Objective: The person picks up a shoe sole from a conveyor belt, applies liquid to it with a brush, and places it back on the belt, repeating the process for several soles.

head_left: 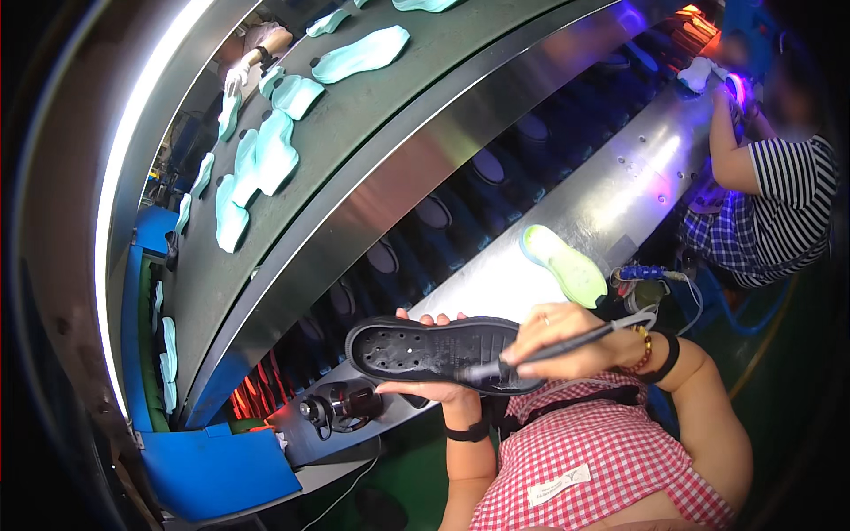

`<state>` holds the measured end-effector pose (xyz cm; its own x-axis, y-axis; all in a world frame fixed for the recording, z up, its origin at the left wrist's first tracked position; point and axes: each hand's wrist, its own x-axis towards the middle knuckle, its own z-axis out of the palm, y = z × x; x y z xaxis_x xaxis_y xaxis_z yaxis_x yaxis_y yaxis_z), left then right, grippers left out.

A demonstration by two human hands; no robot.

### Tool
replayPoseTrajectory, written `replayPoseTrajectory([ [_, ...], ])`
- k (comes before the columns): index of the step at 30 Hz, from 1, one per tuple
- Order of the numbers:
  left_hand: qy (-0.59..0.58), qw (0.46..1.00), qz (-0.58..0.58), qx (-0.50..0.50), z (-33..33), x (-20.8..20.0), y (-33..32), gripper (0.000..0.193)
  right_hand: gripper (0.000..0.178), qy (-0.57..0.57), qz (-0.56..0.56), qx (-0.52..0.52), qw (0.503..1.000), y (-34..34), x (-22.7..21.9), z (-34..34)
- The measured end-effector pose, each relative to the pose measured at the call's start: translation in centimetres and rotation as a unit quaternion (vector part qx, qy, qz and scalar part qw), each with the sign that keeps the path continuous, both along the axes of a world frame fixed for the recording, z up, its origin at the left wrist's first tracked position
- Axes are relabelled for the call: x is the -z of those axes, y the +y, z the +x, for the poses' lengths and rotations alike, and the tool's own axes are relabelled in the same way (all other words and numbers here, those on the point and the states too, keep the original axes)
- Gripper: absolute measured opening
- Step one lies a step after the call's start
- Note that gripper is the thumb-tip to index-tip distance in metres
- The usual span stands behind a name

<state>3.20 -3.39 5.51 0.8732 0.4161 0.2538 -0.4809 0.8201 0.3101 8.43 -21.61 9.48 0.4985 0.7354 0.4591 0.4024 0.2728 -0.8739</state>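
Observation:
My left hand (431, 390) cradles a black shoe sole (416, 348) from below. Its fingertips show along the sole's far edge, and the thumb side lies at the near edge. Round holes dot the sole's left end. In my right hand (567, 336) is a grey-handled brush (580, 340), with a cable or hose running from its rear end. The brush tip touches the inside of the sole, right of its middle, where the surface looks wet. A yellow-green sole (567, 265) lies on the metal worktop (496, 274) beyond my right hand.
A dark conveyor belt (354, 115) carries several mint-green soles (363, 55) at the far left. Under its metal edge, dark shoe parts (434, 212) stand in a row. A lidded dark bottle (354, 403) stands by my left wrist. A co-worker in stripes (792, 190) sits at right.

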Motion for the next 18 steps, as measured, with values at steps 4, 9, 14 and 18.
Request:
replayPoseTrajectory([
  [4, -0.077, 0.993, 0.078, -0.040, -0.2, -0.8, 1.0, 0.105, 0.019, -0.035, -0.035, -0.068, 0.996, -1.0, -1.2, -0.1],
  [9, -0.080, 0.990, 0.106, -0.056, -0.2, -2.2, 0.9, 0.105, 0.021, 0.042, -0.067, 0.025, 0.997, -1.6, -0.1, 1.4],
  [14, -0.069, 0.982, 0.169, -0.048, 0.2, -2.9, 1.2, 0.099, 0.019, 0.136, -0.035, -0.061, 0.988, -2.4, 0.7, 1.4],
  [18, -0.039, 0.991, 0.123, -0.043, 0.1, -4.0, 1.1, 0.098, 0.017, 0.289, 0.003, -0.034, 0.957, -1.6, 2.6, 0.8],
])
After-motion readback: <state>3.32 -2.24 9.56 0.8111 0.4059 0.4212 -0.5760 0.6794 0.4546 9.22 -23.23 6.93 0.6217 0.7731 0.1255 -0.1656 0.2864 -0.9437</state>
